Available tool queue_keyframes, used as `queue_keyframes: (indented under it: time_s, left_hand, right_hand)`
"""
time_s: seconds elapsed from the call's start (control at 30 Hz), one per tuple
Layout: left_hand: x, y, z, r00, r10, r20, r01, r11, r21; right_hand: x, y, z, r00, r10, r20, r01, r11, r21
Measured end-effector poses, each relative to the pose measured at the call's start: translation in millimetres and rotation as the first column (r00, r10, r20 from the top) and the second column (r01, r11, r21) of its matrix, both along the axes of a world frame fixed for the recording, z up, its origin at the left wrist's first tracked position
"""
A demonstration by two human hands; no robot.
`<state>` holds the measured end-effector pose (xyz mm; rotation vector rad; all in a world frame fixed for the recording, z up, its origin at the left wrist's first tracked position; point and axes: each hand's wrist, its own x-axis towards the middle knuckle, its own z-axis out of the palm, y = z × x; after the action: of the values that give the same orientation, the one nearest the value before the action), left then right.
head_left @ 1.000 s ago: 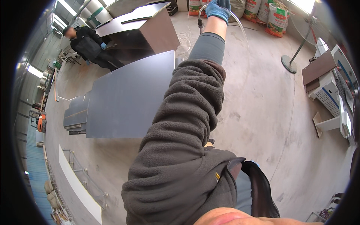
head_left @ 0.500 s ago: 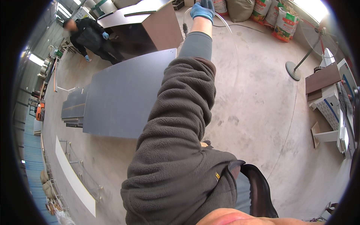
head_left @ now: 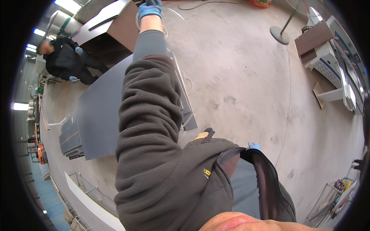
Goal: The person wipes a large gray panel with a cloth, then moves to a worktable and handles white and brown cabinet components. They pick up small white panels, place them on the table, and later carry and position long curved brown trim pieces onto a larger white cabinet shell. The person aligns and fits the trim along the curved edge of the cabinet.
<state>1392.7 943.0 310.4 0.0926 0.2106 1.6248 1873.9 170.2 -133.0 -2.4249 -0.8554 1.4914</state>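
Note:
My left arm [head_left: 152,104], in a dark fleece sleeve, stretches forward over a large grey panel [head_left: 100,111] that lies low on the left. At the top edge my left hand [head_left: 150,10] wears a blue glove with darker fingers. It looks closed, but its fingertips are cut off and what they hold is hidden. A pale thin hose [head_left: 178,14] loops beside this hand and runs down past the panel's right side. Only a bit of my right hand [head_left: 253,146], blue-gloved, shows beyond my open jacket; its fingers are hidden.
Another person [head_left: 71,59] in dark clothes and blue gloves stands far left by a brown cabinet-like box [head_left: 123,29]. A round-based stand [head_left: 279,35] and stacked boards [head_left: 314,42] are to the right. A long white strip [head_left: 90,202] lies lower left.
The view has swung, and my left hand now appears farther left, still at the top edge. My right glove has come into view. The other person's arms have shifted slightly.

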Motion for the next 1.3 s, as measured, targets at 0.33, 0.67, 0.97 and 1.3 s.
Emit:
queue_keyframes:
  time_s: [0.33, 0.67, 0.97, 1.3]
  left_hand:
    - [-35, -14, -13, 0.969, 0.028, -0.245, -0.042, 0.998, -0.053]
    - [-86, -52, -25, 0.799, 0.088, -0.594, -0.162, 0.984, -0.072]
    - [-128, -72, -50, 0.705, 0.078, -0.704, -0.22, 0.969, -0.113]
    - [-78, -23, -82, 0.847, -0.12, -0.519, -0.052, 0.951, -0.305]
  right_hand:
    - [-17, -11, 11, 0.932, 0.334, 0.143, -0.345, 0.937, 0.054]
    - [-277, 429, 228, 0.981, 0.187, 0.05, -0.154, 0.601, 0.784]
    - [-314, 264, 180, 0.404, 0.735, -0.545, -0.557, 0.67, 0.491]
    - [0, 387, 245, 0.437, 0.197, 0.877, -0.615, 0.778, 0.132]
